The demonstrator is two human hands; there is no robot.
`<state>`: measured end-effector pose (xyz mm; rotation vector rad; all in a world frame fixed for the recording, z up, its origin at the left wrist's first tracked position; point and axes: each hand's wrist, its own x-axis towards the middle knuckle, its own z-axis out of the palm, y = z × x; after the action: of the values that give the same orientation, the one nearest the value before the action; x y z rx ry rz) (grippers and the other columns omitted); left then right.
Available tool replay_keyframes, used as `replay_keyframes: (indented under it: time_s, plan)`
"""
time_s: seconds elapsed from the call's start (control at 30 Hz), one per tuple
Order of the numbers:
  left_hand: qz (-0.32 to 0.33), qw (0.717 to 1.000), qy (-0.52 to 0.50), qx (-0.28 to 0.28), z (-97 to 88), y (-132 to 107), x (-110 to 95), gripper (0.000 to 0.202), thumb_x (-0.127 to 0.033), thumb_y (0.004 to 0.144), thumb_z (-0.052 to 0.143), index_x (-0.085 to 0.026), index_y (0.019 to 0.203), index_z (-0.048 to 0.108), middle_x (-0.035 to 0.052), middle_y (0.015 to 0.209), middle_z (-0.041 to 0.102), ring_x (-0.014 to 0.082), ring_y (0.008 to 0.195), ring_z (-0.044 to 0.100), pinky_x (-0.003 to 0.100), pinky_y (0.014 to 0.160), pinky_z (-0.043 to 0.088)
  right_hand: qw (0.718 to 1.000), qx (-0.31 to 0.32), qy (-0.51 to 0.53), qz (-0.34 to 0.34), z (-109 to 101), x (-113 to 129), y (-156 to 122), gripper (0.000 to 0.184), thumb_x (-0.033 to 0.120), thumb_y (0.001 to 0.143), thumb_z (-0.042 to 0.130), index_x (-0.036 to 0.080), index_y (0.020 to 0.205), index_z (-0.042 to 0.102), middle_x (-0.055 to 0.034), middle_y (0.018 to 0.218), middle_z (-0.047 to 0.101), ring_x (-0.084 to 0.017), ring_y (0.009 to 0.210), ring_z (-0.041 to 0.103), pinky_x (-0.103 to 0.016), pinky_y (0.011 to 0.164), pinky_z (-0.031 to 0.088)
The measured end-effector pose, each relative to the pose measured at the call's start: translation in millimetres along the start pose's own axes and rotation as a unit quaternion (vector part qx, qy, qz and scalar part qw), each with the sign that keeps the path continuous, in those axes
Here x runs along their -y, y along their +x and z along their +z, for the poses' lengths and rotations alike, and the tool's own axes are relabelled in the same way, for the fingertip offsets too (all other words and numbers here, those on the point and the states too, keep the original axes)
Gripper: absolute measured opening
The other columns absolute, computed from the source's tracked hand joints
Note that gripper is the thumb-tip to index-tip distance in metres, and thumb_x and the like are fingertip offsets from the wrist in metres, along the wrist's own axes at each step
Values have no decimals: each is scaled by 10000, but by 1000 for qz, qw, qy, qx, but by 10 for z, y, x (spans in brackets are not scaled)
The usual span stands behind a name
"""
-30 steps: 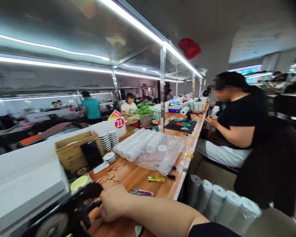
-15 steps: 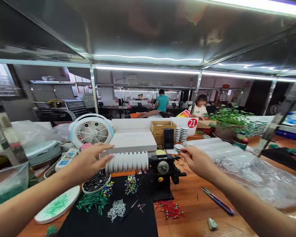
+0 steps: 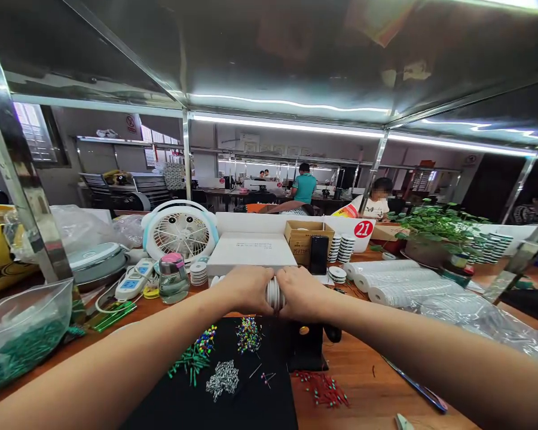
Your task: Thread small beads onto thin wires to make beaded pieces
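White spools (image 3: 275, 293): left hand (image 3: 247, 289) and right hand (image 3: 302, 292), earlier apart, now together, fingers (image 3: 289, 277) curled around them.

From where I operate, I see the wearer's body only as bare skin. Just on the near side of the white box (image 3: 251, 252), the left hand (image 3: 250, 290) has a smooth, rounded back, its fingers largely hidden from me. Beside it, still nearer than the box, the right hand (image 3: 301, 293) looks similarly rounded and unmarked. The left forearm (image 3: 116, 353), left of the box, is uncovered and widens from a slim wrist; the right forearm (image 3: 424, 334), right of it, is likewise bare and tapered.
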<state>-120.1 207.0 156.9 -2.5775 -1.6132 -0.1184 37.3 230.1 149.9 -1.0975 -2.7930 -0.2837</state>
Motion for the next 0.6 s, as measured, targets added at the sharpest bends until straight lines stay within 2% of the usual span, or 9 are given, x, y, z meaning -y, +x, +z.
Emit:
replay_keyframes:
  time_s: [0.1,0.2,0.3,0.37,0.4,0.47,0.6]
  plan:
    - [-5,999,-17,36,-34,61,-6,526,-559,539,644,-229,945,590,65,896,676,298,776,630,360,620,471,1000,7,-1,11,5,26,-10,452,374,620,656,79,957,598,-158,947,627,-297,852,588,-380,750,454]
    - [10,995,-67,77,-142,81,67,656,-571,504,693,-216,1045,582,81,996,666,301,876,615,364,722,472,1000,9,7,11,-10,41,-30,498,393,622,675,67,989,594,-169,968,615,-306,883,576,-390,771,448]
    - [9,978,-181,102,-312,-66,337,833,-609,563,671,-204,1259,458,98,1242,555,276,1102,522,341,914,408,999,19,47,-4,-30,-5,-103,720,444,580,732,45,1145,532,-199,1099,564,-336,1021,518,-415,848,420]
    - [-46,965,-243,84,-382,-270,568,739,-599,690,579,-201,1295,429,94,1345,465,251,1209,435,336,994,342,996,22,90,-6,-35,-58,-168,931,494,548,752,47,1291,412,-217,1238,481,-353,1134,442,-438,913,380]
    - [-67,958,-266,84,-386,-387,669,692,-574,707,580,-204,1278,455,91,1357,452,252,1225,417,339,1006,331,994,19,108,-3,-35,-82,-195,1002,514,546,750,53,1341,349,-222,1294,434,-357,1174,406,-450,938,357]
    - [-80,933,-336,105,-333,-603,801,697,-480,665,672,-218,1274,458,81,1332,482,258,1203,445,339,989,356,992,5,130,0,-33,-107,-227,1025,528,585,726,63,1383,281,-225,1350,378,-357,1218,362,-469,971,319]
    - [-80,881,-460,77,-134,-817,805,729,-315,622,732,-203,1274,427,75,1209,578,242,1077,551,337,918,430,990,-9,137,-33,-42,-37,-167,963,548,633,691,65,1374,309,-226,1360,379,-353,1239,346,-462,1000,291]
